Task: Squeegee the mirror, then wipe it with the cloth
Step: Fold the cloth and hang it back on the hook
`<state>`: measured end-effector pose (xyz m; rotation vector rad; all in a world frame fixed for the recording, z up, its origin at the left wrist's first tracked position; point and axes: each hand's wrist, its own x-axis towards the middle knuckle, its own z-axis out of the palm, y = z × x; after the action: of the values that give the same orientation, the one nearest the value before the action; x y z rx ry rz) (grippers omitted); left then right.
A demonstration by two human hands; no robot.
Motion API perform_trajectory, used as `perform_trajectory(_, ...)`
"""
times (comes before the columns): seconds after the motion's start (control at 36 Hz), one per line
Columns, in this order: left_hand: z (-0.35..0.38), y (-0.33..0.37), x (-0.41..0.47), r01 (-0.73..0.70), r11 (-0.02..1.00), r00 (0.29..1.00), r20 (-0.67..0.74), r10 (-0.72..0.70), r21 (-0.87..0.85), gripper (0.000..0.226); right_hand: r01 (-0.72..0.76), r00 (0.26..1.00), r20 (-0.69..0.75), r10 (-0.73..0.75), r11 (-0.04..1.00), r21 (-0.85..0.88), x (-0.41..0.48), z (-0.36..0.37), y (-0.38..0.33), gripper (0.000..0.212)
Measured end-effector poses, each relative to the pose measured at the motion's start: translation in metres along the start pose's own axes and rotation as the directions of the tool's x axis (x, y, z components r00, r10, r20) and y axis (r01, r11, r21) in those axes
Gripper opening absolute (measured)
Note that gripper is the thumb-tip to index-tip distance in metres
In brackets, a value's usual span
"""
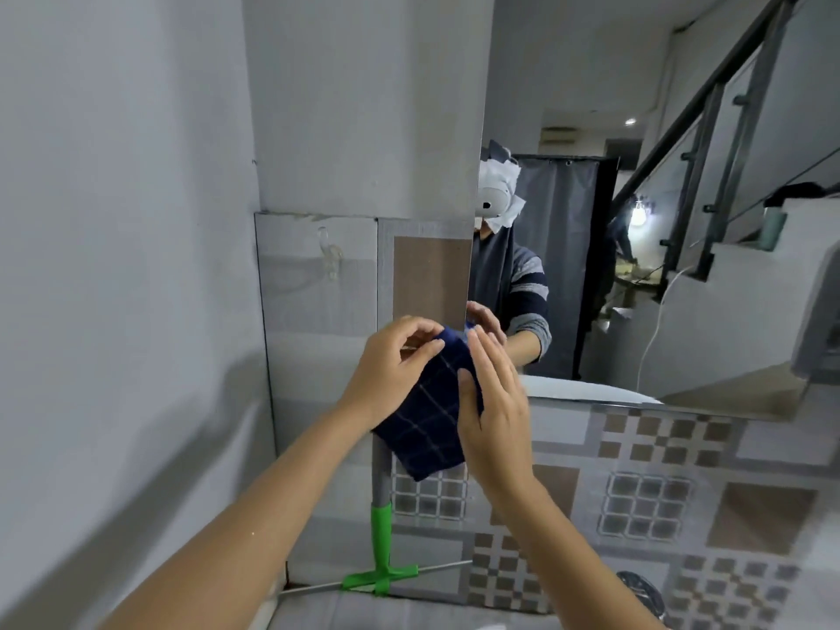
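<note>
Both hands hold a dark blue cloth (429, 416) with thin light checks, just in front of the mirror's lower left corner. My left hand (391, 370) pinches the cloth's upper left edge with its fingertips. My right hand (493, 416) grips its right side, thumb on the front. The mirror (613, 106) fills the upper right of the view and reflects a person and a room with stairs. A squeegee (381, 557) with a green head and grey handle leans upright against the tiled wall below the cloth, blade on the floor.
A plain grey wall (113, 266) closes the left side. Patterned brown and grey tiles (645, 488) cover the wall under the mirror. A clear plastic hook (329, 256) is stuck on a tile to the left. A round dark object (645, 593) shows at the bottom right.
</note>
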<state>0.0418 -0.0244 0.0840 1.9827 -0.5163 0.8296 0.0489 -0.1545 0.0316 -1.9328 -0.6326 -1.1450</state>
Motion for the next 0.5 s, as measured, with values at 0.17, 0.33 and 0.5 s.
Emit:
perform_trajectory(0.17,-0.048,0.011,-0.019,0.021,1.0,0.981,0.192,-0.024,0.018,0.014,-0.18,0.917,0.397,0.051,0.938,0.297,0.011,-0.019,-0.037,0.035)
perform_trajectory(0.33,-0.094,0.024,-0.044,0.07,0.994,0.971,0.224,-0.087,0.083,0.012,-0.326,0.84,0.541,0.036,0.831,0.451,0.008,-0.017,-0.06,0.021)
perform_trajectory(0.5,-0.114,0.022,-0.068,0.134,0.983,0.973,0.172,-0.155,0.128,0.01,-0.371,0.797,0.602,0.044,0.823,0.43,0.009,-0.011,-0.075,0.004)
